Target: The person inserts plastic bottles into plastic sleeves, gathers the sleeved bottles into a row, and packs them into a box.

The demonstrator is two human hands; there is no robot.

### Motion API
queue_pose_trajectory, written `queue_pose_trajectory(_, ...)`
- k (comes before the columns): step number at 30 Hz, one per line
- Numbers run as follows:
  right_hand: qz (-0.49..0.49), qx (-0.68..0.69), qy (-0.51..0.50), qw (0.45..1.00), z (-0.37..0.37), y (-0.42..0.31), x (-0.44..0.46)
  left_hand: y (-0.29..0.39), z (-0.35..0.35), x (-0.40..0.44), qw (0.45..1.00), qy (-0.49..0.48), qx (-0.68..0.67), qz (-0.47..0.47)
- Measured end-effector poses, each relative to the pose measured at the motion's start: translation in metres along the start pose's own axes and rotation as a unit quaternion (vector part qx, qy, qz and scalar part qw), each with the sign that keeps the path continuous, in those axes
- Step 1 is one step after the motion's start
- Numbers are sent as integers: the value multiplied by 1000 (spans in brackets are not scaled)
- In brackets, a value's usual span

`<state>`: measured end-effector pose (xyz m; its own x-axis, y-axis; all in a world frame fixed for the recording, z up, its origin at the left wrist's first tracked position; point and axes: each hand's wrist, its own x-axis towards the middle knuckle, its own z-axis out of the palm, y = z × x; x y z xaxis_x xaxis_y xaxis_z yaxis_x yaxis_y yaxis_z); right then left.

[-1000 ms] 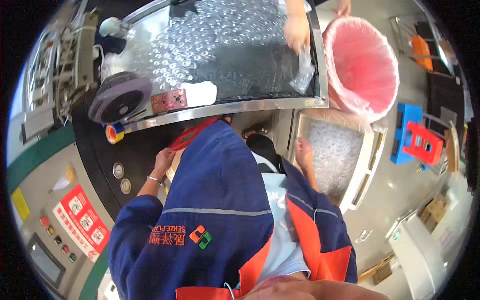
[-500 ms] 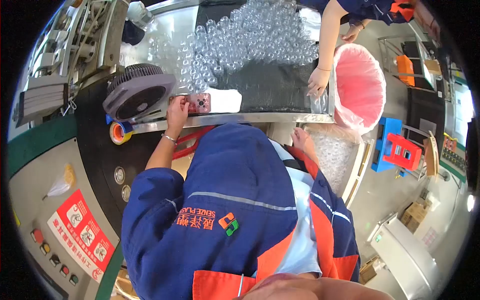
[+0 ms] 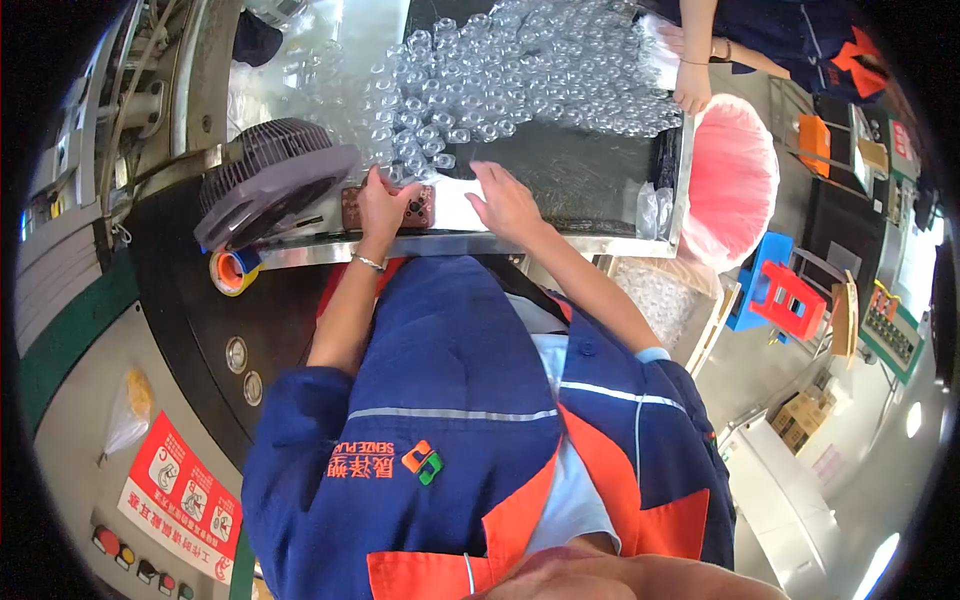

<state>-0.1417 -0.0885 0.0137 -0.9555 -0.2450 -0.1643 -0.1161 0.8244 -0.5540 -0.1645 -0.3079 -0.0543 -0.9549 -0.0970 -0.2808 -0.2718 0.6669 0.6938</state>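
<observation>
My left hand (image 3: 382, 208) rests over the patterned phone (image 3: 419, 208) near the table's front edge, its thumb and fingers apart; whether it grips anything is hard to make out. Over the white sheet (image 3: 455, 204), just right of the phone, is my right hand (image 3: 506, 203), with fingers spread and nothing held. Many small clear plastic pieces (image 3: 530, 70) are heaped on the dark table surface (image 3: 580, 170) beyond my hands. A crumpled clear bag (image 3: 654, 210) lies at the table's right front corner.
A fan (image 3: 270, 185) stands left of my hands, above tape rolls (image 3: 232, 270). A co-worker's hand (image 3: 691, 88) is at the table's right edge, near the pink-lined bin (image 3: 732, 185). Below the bin is a crate of clear pieces (image 3: 655, 295).
My left hand rose from below the table edge onto the phone. My right hand came up from the crate side to the white sheet. The co-worker's hand moved away from the clear bag.
</observation>
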Motion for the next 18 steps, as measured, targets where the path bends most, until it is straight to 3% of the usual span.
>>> queue_pose_trajectory(3, 64, 8, -58, 996, 9, -19, 29, 4, 0, 6, 1000, -16, -11, -16)
queue_pose_trajectory(8, 52, -8, -47, 998, 26, -24, 47, 11, -10, 17, 996, -72, -13, -41)
queue_pose_trajectory(11, 114, 10, -99, 989, 23, -24, 55, 5, -2, 26, 995, -91, -35, 22)
queue_pose_trajectory(15, 74, 19, -52, 996, 24, -3, 52, 18, 2, 36, 990, -115, -66, 55)
queue_pose_trajectory(18, 100, 30, -62, 993, 14, 11, 49, 28, 17, 40, 986, -127, -79, 74)
